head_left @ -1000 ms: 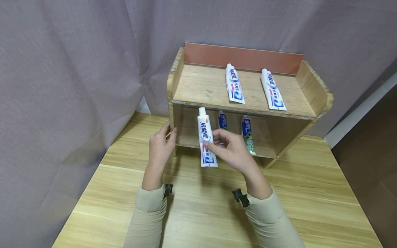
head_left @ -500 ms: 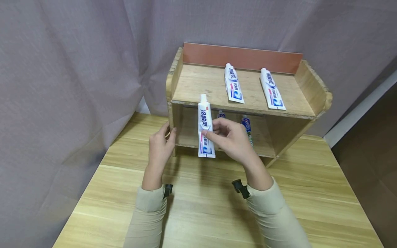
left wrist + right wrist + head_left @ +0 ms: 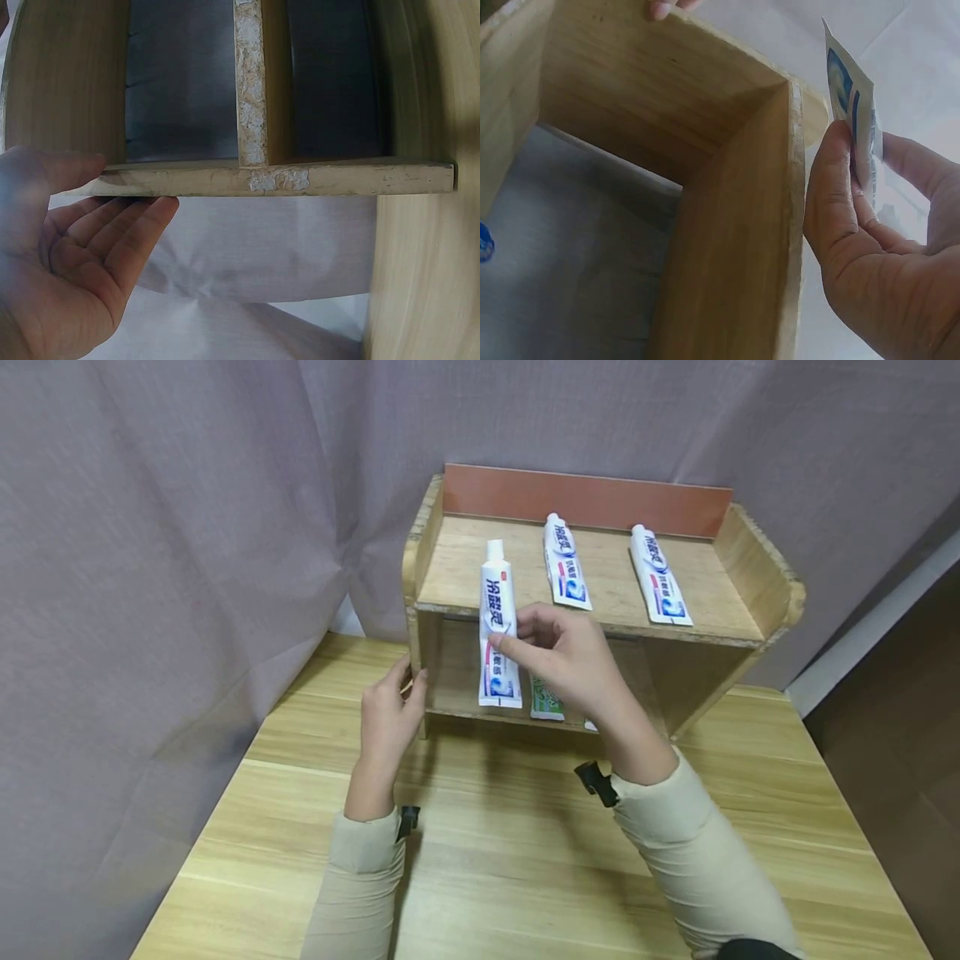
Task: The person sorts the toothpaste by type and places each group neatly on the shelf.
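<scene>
My right hand [image 3: 577, 656] pinches a white toothpaste tube [image 3: 497, 597] with blue lettering between thumb and fingers, cap upward. In the head view the tube is in front of the small wooden shelf's [image 3: 480, 560] top board, at its left part. In the right wrist view the tube [image 3: 861, 112] is seen edge-on beside the board. My left hand [image 3: 390, 710] grips the shelf's left side panel [image 3: 202, 180], thumb on one face and fingers on the other. Two similar white tubes, a middle one [image 3: 566, 564] and a right one [image 3: 660, 578], lie on the top board.
On the lower board lies a green toothpaste tube [image 3: 547, 697]; a second one beside it is mostly hidden behind my right hand. The shelf stands on a wood-grain table [image 3: 480, 860]. A grey curtain [image 3: 187, 527] hangs behind, and a brown panel [image 3: 892, 718] stands at the right.
My right hand has raised the white toothpaste tube from in front of the lower compartment to the height of the top board. My left hand has stayed on the side panel.
</scene>
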A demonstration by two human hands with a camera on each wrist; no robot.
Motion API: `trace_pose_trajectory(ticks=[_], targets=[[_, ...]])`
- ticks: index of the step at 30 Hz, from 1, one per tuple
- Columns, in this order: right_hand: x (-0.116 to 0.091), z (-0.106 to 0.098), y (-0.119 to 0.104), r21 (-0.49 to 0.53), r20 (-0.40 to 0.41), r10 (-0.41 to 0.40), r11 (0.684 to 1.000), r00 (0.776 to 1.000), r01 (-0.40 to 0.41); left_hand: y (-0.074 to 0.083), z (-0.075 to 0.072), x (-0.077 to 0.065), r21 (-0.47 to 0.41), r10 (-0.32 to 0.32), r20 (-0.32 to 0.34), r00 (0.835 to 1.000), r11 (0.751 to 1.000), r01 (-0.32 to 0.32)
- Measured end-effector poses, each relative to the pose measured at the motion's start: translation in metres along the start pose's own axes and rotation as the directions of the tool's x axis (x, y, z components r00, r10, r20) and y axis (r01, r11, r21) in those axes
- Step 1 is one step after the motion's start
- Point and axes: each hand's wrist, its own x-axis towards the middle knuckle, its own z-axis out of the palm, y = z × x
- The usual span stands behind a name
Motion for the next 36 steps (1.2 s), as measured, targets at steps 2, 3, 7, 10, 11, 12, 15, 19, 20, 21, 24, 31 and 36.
trace_pose_trajectory(ticks=[2,3,7,10,11,12,15,19,20,21,24,31,36], targets=[[0.004,-0.004,-0.004,-0.006,0.005,0.008,1.000,1.000,-0.008,0.000,0.001,0.000,-0.001,0.004,0.000,1.000,1.000,-0.004],[0.006,-0.005,-0.006,-0.010,0.010,0.014,1.000,1.000,-0.014,0.000,0.001,0.000,-0.001,0.005,-0.001,1.000,1.000,-0.005],[0.014,-0.010,-0.011,0.026,0.054,0.040,0.999,0.998,-0.041,-0.001,0.001,0.000,-0.002,0.008,-0.005,1.000,1.000,-0.008],[0.020,-0.013,-0.014,0.095,0.101,0.068,0.992,0.993,-0.078,-0.001,0.001,0.000,-0.001,0.009,-0.002,1.000,1.000,-0.009],[0.021,-0.014,-0.015,0.111,0.115,0.080,0.990,0.990,-0.092,-0.001,0.001,0.000,-0.002,0.008,-0.001,1.000,1.000,-0.008],[0.023,-0.015,-0.016,0.122,0.126,0.092,0.987,0.988,-0.107,-0.001,0.001,0.000,-0.003,0.006,0.001,1.000,1.000,-0.006],[0.029,-0.018,-0.019,0.125,0.147,0.120,0.982,0.982,-0.139,0.000,0.001,0.000,-0.006,0.002,0.002,1.000,1.000,-0.002],[0.038,-0.021,-0.024,0.145,0.161,0.150,0.974,0.975,-0.174,-0.001,0.001,0.000,-0.011,0.000,0.000,1.000,1.000,0.000],[0.040,-0.021,-0.025,0.157,0.162,0.157,0.971,0.974,-0.182,-0.001,0.001,0.000,-0.013,-0.001,0.000,1.000,1.000,0.001],[0.042,-0.022,-0.026,0.169,0.163,0.165,0.967,0.973,-0.192,-0.001,0.001,0.000,-0.014,-0.002,0.001,1.000,1.000,0.002],[0.048,-0.024,-0.030,0.185,0.167,0.189,0.958,0.968,-0.219,0.000,0.001,0.000,-0.020,-0.007,0.002,1.000,1.000,0.007],[0.073,-0.025,-0.032,0.258,0.206,0.236,0.923,0.950,-0.286,0.000,0.000,-0.001,-0.004,-0.017,0.006,1.000,1.000,0.017],[0.091,-0.024,-0.032,0.321,0.257,0.313,0.864,0.914,-0.387,0.000,0.001,-0.001,-0.007,-0.018,0.001,1.000,1.000,0.018]])
